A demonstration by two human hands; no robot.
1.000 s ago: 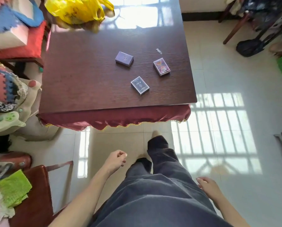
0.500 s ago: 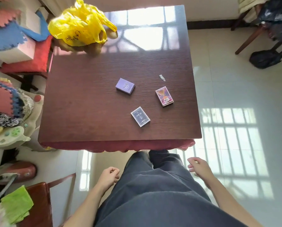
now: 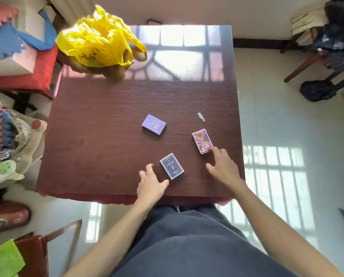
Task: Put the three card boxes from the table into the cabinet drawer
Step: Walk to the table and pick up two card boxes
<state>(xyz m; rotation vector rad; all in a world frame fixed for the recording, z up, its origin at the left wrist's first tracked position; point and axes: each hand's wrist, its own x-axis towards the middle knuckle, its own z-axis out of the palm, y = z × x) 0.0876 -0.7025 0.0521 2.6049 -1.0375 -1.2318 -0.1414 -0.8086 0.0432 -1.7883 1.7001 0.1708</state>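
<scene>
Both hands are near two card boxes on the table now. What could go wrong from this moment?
1. The right hand reaches only the near end of the colourful box, so a fingertip grip may slip or push it away.
2. The dark box lies close to the near edge of the table; the open left hand might nudge it off.
3. The lilac box lies farther back, with no hand near it, and may be forgotten.

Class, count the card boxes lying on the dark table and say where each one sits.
3. The dark box lies nearest, beside the left hand; the pink box at the right hand fingertips; the lilac box farther back. None seems hidden.
</scene>
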